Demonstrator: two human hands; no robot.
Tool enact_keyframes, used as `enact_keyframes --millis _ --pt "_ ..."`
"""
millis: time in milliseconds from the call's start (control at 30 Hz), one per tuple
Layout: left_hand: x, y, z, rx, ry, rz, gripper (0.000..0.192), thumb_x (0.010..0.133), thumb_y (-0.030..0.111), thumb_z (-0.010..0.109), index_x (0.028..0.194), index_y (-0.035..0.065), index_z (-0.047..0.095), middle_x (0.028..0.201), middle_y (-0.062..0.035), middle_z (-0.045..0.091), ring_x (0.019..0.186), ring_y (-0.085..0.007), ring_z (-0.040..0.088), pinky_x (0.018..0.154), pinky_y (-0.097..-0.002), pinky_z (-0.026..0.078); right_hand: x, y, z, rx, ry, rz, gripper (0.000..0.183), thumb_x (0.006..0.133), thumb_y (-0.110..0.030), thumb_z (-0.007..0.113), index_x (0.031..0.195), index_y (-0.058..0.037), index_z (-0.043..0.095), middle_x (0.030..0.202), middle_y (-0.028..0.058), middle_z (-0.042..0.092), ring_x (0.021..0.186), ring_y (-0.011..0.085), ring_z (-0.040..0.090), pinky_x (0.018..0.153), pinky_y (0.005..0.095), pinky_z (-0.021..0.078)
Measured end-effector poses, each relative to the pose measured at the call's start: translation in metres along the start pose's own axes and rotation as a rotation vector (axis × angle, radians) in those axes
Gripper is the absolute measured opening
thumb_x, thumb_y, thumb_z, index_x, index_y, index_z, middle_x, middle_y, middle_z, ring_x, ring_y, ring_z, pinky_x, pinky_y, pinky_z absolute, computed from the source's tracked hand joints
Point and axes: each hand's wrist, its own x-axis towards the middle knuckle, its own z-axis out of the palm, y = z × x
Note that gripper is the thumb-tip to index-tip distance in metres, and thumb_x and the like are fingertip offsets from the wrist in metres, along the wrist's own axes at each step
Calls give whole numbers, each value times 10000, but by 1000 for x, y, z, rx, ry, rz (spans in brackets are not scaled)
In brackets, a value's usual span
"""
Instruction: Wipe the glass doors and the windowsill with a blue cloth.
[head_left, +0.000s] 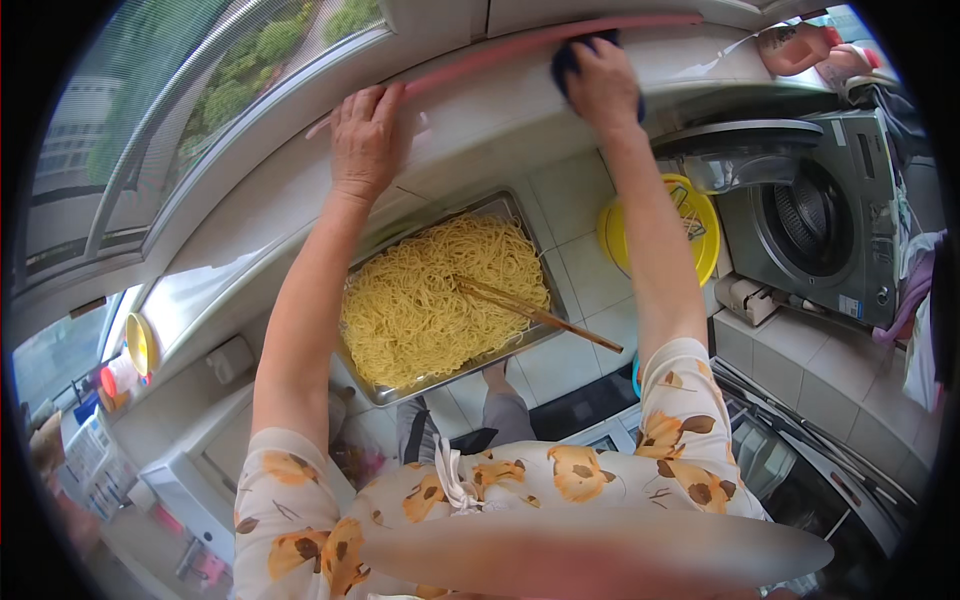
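My left hand (367, 139) is at the window sill (480, 112), its fingers at a long pink strip (487, 56) that runs along the window frame; whether they grip it is unclear. In my right hand (604, 82) is a dark blue cloth (562, 67), held against the sill beside the strip. Below and between my arms lies a metal tray of noodles (450, 300), with a pair of wooden chopsticks (555, 321) resting across the noodles and over the tray's edge.
A yellow basin (709, 247) with wire items stands right of the tray. Beyond it is a front-loading washing machine (862, 225), door open. Pink-red bottles (795, 49) stand at the sill's right end. The window (247, 82) is on the left, with a yellow round item (140, 343) below.
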Motion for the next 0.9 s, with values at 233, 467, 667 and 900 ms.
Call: enact_keyframes --millis 233,467,667,900 --pt "-2 3 15 124 154 29 451 801 44 601 1246 116 570 1079 -58 563 1039 -259 544 912 -401 412 -12 -130 -14 362 -56 -449 309 733 -261 667 1031 -182 668 1157 44 572 1154 264 501 936 456 431" --pt "-16 -14 9 177 196 -38 413 848 29 615 1247 133 583 1075 -78 593 1011 -273 573 892 -405 436 6 -77 1 204 -12 -213 379 750 -287 651 1114 -184 652 1137 44 606 1110 241 530 953 453 395" --pt "1 4 14 64 186 -36 397 856 47 600 1242 139 587 1095 -74 588 1041 -279 564 914 -408 428 24 72 3 -57 68 0 360 773 -308 675 1101 -160 675 1107 93 626 1013 305 578 887 439 455" --pt "-8 -6 1 54 51 -22 453 790 78 600 1239 133 579 1112 -65 573 1084 -261 536 944 -404 403 -26 -2 -2 159 212 -90 356 737 -270 702 1067 -140 666 1144 120 584 1050 330 530 935 446 418"
